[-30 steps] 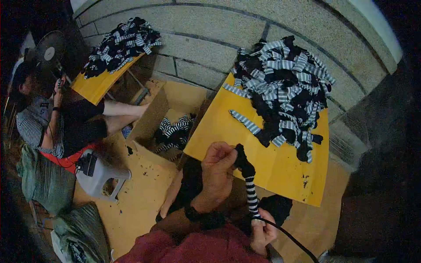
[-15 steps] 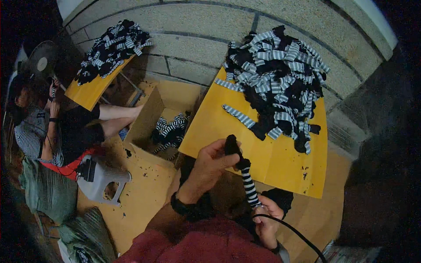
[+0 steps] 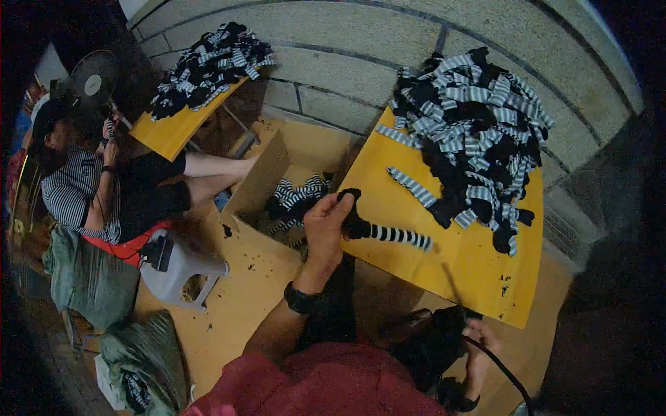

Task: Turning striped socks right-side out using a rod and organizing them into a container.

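My left hand (image 3: pixel 324 230) pinches the black end of a striped sock (image 3: pixel 399 236) above the near left edge of the yellow table. The sock's black-and-white leg swings out to the right, its loose end blurred. Lower and to the right, my right hand (image 3: pixel 480 348) is closed on a thin tool (image 3: pixel 452 281) with a black cable (image 3: pixel 505 369) trailing from it. Motion smears the tool, so its kind cannot be made out. Its tip points up toward the sock's loose end. On the yellow table (image 3: pixel 485 291) lies a heap of striped socks (image 3: pixel 479 132).
Left of the table stands an open cardboard box (image 3: pixel 267 163) with striped socks inside. Farther left a seated person (image 3: pixel 83 187) works beside another sock-covered table (image 3: pixel 166 135). A grey plastic stool (image 3: pixel 184 267), green sacks (image 3: pixel 90 281) and a fan (image 3: pixel 94 84) are nearby.
My left hand has lifted the sock up and left, and its leg has swung outward. My right hand has drawn away down and right with the cabled tool. The whole view has shifted slightly.
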Motion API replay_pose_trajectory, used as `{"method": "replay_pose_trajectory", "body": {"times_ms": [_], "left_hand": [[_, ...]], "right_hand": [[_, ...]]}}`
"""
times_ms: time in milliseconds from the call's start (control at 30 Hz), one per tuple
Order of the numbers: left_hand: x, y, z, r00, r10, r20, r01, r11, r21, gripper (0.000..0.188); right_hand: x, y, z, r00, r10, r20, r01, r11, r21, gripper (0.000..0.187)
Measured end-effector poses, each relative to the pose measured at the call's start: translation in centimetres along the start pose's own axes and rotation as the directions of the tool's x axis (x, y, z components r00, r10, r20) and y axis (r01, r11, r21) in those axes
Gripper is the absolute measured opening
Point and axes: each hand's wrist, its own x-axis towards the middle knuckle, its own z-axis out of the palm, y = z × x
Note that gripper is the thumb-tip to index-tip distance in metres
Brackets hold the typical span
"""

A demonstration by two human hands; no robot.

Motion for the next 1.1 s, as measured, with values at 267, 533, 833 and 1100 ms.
{"method": "replay_pose_trajectory", "body": {"times_ms": [267,533,833,1100], "left_hand": [[-2.2,-0.4,1.6,0.997,0.011,0.08,-0.021,0.991,0.135,0.016],[-6.7,-0.2,5.2,0.935,-0.13,0.331,-0.097,0.802,0.589,0.016],[-7.6,1.4,5.3,0.976,0.017,0.218,-0.154,0.761,0.63,0.014],[0.3,5.0,-4.7,0.945,0.301,-0.126,-0.242,0.905,0.349,0.015]], "right_hand": [[7.5,1.5,2.4,0.818,-0.565,-0.102,0.415,0.705,-0.576,0.022],[3.4,-5.1,4.9,0.8,-0.6,0.024,0.535,0.693,-0.483,0.033],[-0.4,-1.9,7.5,0.804,-0.082,0.589,0.057,0.997,0.06,0.024],[2.9,-2.3,6.0,0.809,-0.574,0.125,0.587,0.799,-0.129,0.017]]}}
